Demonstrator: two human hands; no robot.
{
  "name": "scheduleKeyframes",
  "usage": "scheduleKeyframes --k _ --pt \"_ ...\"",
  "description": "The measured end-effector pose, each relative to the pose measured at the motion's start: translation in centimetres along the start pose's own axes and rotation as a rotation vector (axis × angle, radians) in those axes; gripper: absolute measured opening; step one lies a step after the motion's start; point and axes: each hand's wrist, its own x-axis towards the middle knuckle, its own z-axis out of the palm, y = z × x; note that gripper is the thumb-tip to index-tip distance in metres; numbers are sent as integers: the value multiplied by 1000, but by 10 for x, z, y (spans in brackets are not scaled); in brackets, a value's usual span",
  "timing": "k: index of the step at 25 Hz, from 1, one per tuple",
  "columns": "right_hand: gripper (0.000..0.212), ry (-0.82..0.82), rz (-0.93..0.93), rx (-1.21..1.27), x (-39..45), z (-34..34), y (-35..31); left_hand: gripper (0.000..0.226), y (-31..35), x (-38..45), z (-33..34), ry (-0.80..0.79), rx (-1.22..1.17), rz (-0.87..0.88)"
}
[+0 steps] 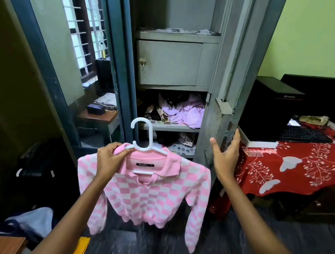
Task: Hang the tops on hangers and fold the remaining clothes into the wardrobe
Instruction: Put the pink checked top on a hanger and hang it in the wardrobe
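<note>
Left hand (109, 158) grips hanger (143, 143) bearing checked top (146, 196); right hand (226, 154), fingers spread, on wardrobe door (228, 71). Next: hook onto rail, unseen.

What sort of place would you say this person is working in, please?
Probably a bedroom or spare room at home: an open grey metal wardrobe with loose clothes on its shelves, a desk under a red floral cloth carrying a computer tower and keyboard, and a barred window.

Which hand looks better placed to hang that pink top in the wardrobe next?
Probably the left hand: it already grips the pink checked top at the shoulder of its white hanger, facing the open wardrobe. The right hand rests on the wardrobe door edge.
</note>
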Motion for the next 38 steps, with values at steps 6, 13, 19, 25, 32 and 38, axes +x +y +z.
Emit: scheduleKeyframes --k 6,13,19,25,32,38 --pt "72 139 -67 -218 8 -14 -4 14 14 16 13 35 -9 -4" --pt "51 -258 -455 -421 -3 20 -17 22 36 27 33 70 -35 -34" --pt "46 -674 -353 -641 32 66 -25 23 42 54 41 114 38 -79" --pt "12 -681 -283 -488 79 112 -35 22 35 104 39 87 52 -76" --pt "13 -558 -327 -494 136 165 -48 27 33 185 52 36 72 -80" --pt "22 -425 -148 -372 172 204 -48 40 48 233 73 26 186 -51"
